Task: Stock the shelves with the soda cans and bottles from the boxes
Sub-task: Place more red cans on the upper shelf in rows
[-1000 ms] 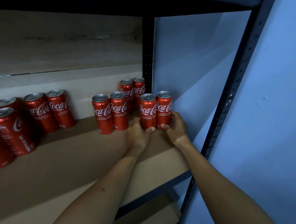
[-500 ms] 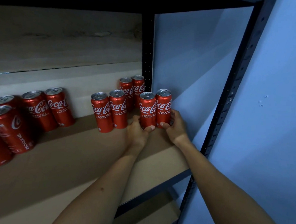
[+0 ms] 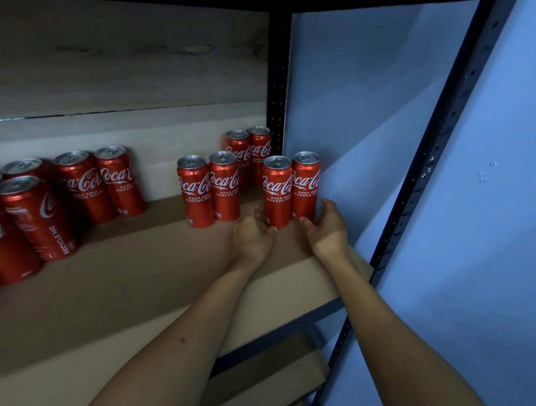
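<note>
- Red cans: from the head view, the front pair of cans (image 3: 289,190) stands upright on the shelf (image 3: 147,277) at its right end, long axes vertical, logos facing the camera.
- Left hand (image 3: 252,232) has its fingers loosely curled at the left can's base; right hand (image 3: 327,226) cups the right can's foot, fingers apart.
- Judged step: seating this pair. Next comes letting go without tipping them, then fetching more.
</note>
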